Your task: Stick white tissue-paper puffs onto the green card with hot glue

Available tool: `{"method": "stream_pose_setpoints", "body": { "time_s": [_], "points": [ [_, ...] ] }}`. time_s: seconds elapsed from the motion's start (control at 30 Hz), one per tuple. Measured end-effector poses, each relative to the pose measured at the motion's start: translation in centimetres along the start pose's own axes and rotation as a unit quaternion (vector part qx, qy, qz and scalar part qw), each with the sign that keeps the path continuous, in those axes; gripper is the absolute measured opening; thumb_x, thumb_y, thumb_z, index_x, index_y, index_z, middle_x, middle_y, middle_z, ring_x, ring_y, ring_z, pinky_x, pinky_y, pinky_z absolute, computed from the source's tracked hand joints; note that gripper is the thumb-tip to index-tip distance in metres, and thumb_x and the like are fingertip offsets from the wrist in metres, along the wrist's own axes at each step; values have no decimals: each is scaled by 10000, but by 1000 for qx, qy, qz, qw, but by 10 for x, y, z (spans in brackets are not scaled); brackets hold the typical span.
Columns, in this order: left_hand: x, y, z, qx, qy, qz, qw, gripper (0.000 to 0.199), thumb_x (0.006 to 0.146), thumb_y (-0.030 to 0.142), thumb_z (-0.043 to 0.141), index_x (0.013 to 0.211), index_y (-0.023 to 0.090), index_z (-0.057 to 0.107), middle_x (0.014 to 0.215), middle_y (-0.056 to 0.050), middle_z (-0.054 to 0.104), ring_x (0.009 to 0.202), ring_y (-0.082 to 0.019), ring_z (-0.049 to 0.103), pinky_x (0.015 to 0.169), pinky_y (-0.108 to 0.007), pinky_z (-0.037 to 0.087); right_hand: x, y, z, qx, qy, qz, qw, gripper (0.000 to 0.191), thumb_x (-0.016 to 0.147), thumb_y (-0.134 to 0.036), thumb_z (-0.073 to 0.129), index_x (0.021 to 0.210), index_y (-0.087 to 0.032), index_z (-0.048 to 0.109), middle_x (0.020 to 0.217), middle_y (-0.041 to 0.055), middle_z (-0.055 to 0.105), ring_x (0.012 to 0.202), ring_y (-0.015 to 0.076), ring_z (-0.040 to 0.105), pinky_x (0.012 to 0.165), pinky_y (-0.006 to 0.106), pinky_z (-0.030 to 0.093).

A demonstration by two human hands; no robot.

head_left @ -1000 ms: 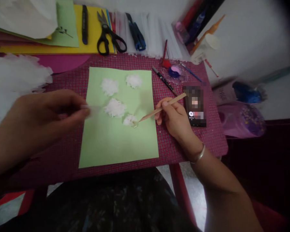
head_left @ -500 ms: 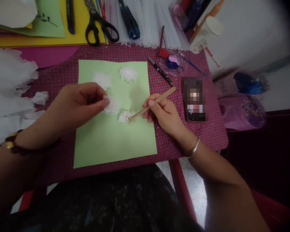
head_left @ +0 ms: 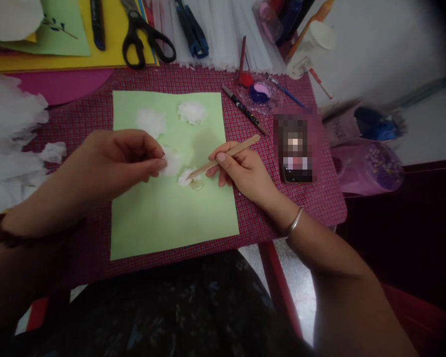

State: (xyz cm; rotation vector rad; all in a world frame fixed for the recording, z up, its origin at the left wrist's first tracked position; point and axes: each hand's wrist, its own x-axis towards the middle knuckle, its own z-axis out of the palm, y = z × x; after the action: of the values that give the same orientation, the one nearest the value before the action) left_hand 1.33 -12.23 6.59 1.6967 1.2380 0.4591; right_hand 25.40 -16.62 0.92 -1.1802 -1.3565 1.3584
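My right hand (head_left: 241, 171) grips a flat wooden craft stick (head_left: 238, 148). The stick's tip meets a small white paper tuft (head_left: 184, 178) on the light green paper sheet (head_left: 171, 218). Beside that tuft sits a wet, clear glue-like blob (head_left: 196, 185). Thumb and fingertips of my left hand (head_left: 130, 156) are pinched together above the sheet; whatever may be between them is too small to make out. Just past those fingertips is another white tuft (head_left: 172, 161). Farther up the sheet are two more crumpled white tufts, one at left (head_left: 151, 122) and one at right (head_left: 192, 112).
White tissue pieces (head_left: 11, 119) heap at the left. Scissors (head_left: 143, 37), a stapler-like tool (head_left: 193, 32) and coloured sheets (head_left: 59, 62) line the back. A black pen (head_left: 244, 109), paint palette (head_left: 260, 92) and phone (head_left: 296, 148) lie at right on the checked cloth.
The stick's tip has shifted left, from the glue blob's edge onto the small tuft, and more of the blob shows. My left hand stays pinched. The whole view has shifted slightly.
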Motion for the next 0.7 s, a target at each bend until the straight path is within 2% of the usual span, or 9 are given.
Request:
{"method": "stream_pose_setpoints", "body": {
  "time_s": [0.1,0.17,0.3,0.43,0.5,0.6,0.7],
  "points": [
    [-10,9,15,-25,-82,18,996,140,794,310,670,758,177,695,612,27,632,549,-89,505,485,-207,346,1,0,0,6,2,-4,1000,270,971,-449,567,908,-189,596,736,-15,710,469,52,550,434,181,415],
    [-12,9,28,16,-101,57,993,143,804,304,630,746,201,711,649,24,680,580,-107,561,523,-222,384,1,-1,1,11,5,-4,1000,273,968,-458,573,901,-195,594,730,-17,709,466,54,551,423,182,404],
    [-7,-1,45,156,-53,137,977,169,831,289,570,779,210,711,741,14,722,657,-134,614,617,-257,415,0,-2,0,17,38,6,999,304,964,-505,569,898,-209,584,715,-23,693,463,58,549,399,181,380],
    [1,-6,45,190,-22,140,971,172,855,293,563,791,205,696,738,10,705,662,-140,602,632,-264,405,-3,-2,-5,32,128,-20,991,332,981,-548,510,906,-230,567,684,-28,647,465,70,546,400,188,384],
    [4,-6,44,188,-12,137,973,167,854,292,568,784,199,687,733,6,693,656,-136,586,637,-261,404,-6,-4,-7,34,151,-42,987,334,983,-556,502,897,-238,559,658,-33,626,472,78,550,414,196,405],
    [7,-5,46,181,-6,129,975,164,850,277,566,785,184,684,745,-4,681,667,-130,573,653,-256,403,-13,-8,-7,24,149,-73,986,322,974,-542,529,863,-241,557,622,-43,606,477,82,552,442,207,436],
    [8,-5,48,175,-8,121,977,181,848,269,552,779,173,690,749,-11,674,678,-126,567,659,-252,398,-20,-11,-3,-10,119,-92,989,285,971,-496,560,856,-236,579,639,-43,631,502,84,574,475,218,461]
  ]
}}
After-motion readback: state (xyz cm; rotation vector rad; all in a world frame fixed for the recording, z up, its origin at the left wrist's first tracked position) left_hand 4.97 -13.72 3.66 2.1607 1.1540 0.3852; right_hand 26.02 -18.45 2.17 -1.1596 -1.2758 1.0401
